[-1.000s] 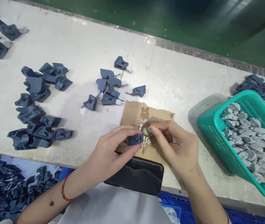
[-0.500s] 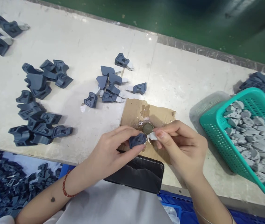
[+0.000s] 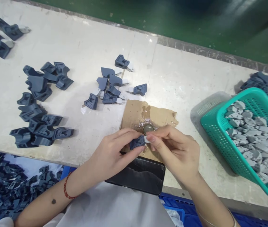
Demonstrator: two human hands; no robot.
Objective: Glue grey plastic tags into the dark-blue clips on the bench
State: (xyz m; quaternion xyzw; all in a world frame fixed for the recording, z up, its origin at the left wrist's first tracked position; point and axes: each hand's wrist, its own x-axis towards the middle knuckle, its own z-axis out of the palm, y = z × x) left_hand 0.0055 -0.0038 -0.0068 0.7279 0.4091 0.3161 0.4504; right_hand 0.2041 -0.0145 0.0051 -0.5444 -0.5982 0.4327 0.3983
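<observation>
Fingers of the left hand point(image 3: 110, 153) are closed narrowly around a dark blue-grey block point(image 3: 136, 143), which is gripped over the near part of a brown cardboard sheet point(image 3: 163, 115). A small pale grey piece point(image 3: 146, 139) is pinched between the thumb and forefinger of the right hand point(image 3: 181, 151), and its tip is held against the right end of the block; how deeply it is seated cannot be told. Just beyond the fingers, a round dish-like cap point(image 3: 149, 127) is set on the cardboard sheet. A black phone point(image 3: 139, 175) is laid at the near edge of the bench point(image 3: 176, 72), partly covered by the left hand. Beyond the cardboard sheet and to the left, joined blocks with pale ends point(image 3: 115, 80) are clustered, while other blocks point(image 3: 39, 94) are heaped further left. On the right, more pale pieces point(image 3: 259, 138) are held in a green basket point(image 3: 215, 132). Loose dark parts point(image 3: 3, 189) are piled below the bench on the left.
</observation>
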